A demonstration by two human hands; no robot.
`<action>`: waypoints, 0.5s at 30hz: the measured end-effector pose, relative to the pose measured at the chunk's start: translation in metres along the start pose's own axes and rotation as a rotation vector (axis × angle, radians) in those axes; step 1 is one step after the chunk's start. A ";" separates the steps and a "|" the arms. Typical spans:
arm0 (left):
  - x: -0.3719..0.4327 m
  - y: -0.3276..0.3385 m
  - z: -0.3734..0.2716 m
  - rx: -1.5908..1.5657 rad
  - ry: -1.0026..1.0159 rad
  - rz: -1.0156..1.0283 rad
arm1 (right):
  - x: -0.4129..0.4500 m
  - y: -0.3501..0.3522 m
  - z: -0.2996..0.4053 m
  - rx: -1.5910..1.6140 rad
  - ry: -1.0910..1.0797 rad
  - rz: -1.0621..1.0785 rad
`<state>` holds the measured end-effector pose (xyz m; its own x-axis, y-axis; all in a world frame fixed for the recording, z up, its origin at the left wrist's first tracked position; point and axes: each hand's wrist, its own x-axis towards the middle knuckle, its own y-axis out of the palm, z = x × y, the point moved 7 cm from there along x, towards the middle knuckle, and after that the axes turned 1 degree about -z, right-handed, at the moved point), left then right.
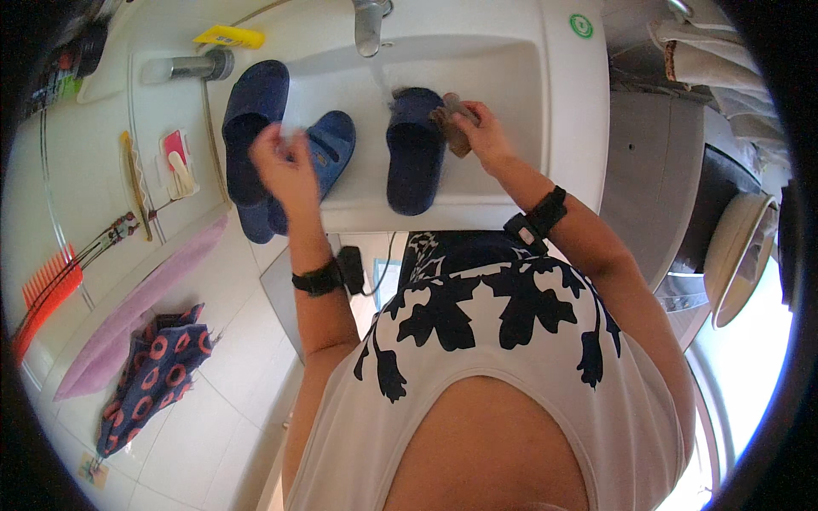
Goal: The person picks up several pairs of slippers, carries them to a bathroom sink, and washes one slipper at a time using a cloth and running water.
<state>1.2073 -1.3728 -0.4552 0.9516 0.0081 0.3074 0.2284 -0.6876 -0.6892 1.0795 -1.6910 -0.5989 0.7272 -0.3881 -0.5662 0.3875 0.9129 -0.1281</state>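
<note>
A dark blue slide slipper (415, 160) lies in the white sink basin (511, 185) below the metal faucet (367, 29). My right hand (484, 133) grips a brown brush (456, 137) at that slipper's right side; its bristles and exact shape are blurred. At the basin's left, my left hand (281, 163) is raised over another dark blue slipper (259, 86) and a lighter blue slipper (335, 150). The left fingers are curled and blurred, so whether they hold anything is unclear. Part of a further blue slipper (255, 223) shows beneath, at the sink's front left edge.
A yellow tube (233, 37) and a metal-and-clear cylindrical fitting (192, 67) are at the back left. Along the left wall hang a red comb (54, 287), a pink towel (128, 319) and a patterned cloth (153, 377). A beige basin (738, 262) stands at the right.
</note>
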 end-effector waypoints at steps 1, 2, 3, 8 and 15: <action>-0.018 0.023 -0.006 -0.002 0.003 0.221 | -0.001 0.012 -0.003 0.039 0.031 0.068; -0.042 0.046 -0.008 -0.059 -0.074 0.395 | -0.001 0.022 0.001 -0.013 -0.034 0.103; -0.068 0.069 -0.010 -0.120 -0.150 0.564 | -0.003 0.032 0.002 -0.047 -0.076 0.150; -0.122 0.134 0.021 -0.567 -0.799 0.712 | -0.005 0.062 0.008 -0.207 -0.240 0.274; -0.103 0.168 0.038 -0.327 -0.796 0.635 | 0.007 0.057 0.029 -0.241 -0.328 0.092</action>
<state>1.1558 -1.4618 -0.6274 0.7643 -0.0296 -0.6442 -0.3097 -0.8930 -0.3265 1.1226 -1.6457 -0.5868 0.9095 -0.2879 -0.2999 0.1974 0.9340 -0.2979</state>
